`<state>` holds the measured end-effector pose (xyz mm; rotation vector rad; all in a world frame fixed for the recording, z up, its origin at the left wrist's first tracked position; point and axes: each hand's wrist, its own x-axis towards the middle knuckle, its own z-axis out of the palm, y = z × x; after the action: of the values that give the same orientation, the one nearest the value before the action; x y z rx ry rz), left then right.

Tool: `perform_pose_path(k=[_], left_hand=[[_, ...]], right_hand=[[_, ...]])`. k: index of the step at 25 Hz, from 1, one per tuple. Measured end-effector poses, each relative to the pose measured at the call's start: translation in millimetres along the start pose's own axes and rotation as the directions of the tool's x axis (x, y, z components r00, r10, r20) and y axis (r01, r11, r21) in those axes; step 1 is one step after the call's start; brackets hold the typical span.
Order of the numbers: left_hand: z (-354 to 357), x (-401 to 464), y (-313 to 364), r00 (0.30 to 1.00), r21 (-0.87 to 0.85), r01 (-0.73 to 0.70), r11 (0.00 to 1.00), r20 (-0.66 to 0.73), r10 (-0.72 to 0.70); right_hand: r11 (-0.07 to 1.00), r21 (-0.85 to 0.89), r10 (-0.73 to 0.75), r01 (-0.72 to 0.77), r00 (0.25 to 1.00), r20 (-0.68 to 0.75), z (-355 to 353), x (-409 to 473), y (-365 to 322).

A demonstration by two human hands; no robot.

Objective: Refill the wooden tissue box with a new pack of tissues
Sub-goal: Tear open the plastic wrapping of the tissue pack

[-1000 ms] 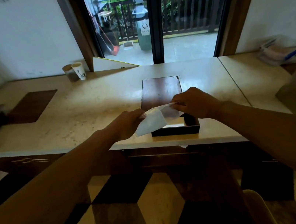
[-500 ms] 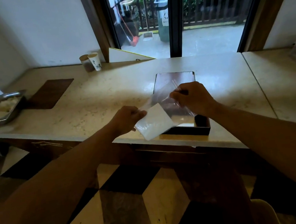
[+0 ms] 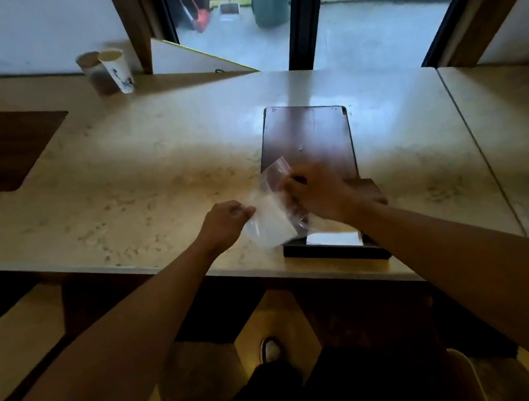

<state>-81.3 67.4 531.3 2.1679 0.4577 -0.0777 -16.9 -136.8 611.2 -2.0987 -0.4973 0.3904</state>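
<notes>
A: What have I got in the hands?

B: From my feed, the left hand is closed in a fist, pinching the left edge of a clear wrapper. The right hand is curled shut on the wrapper's right side, knuckles up. The film is stretched between them, one corner sticking up at 12 o'clock from the right hand.

A: And the box?

B: The box sits at the near edge of the surface, at about 5 o'clock from the right hand and partly under it. Its top is open, and I can see something pale and flat inside; I cannot tell whether that is tissue. The wrapper hangs over the box's left near corner.

A: The lid?

B: A dark wooden lid lies flat on the surface at 12 o'clock from the box, touching or just beside it; I cannot tell which.

A: Anything else around?

B: Two cups stand together at 10 o'clock, far back by the window frame. A dark inset panel lies in the surface at 9 o'clock, well apart from the box. The picture is slightly blurred near the hands.
</notes>
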Motion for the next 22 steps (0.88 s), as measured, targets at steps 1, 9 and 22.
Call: perform_pose_path(k=[1, 9, 22], left_hand=[[1, 8, -9, 1.0, -0.005, 0.028, 1.0, 0.012, -0.028], [20, 39, -50, 0.999, 0.099, 0.032, 0.995, 0.038, -0.036], [-4, -4, 21, 0.995, -0.395, 0.088, 0.914, -0.005, -0.098]], right_hand=[[0.999, 0.002, 0.04, -0.04, 0.999, 0.021, 9, 8, 2], [0.986, -0.054, 0.161, -0.158, 0.985, 0.064, 47, 40, 21], [0.938, 0.23, 0.209, -0.261, 0.951, 0.229, 43, 37, 39]])
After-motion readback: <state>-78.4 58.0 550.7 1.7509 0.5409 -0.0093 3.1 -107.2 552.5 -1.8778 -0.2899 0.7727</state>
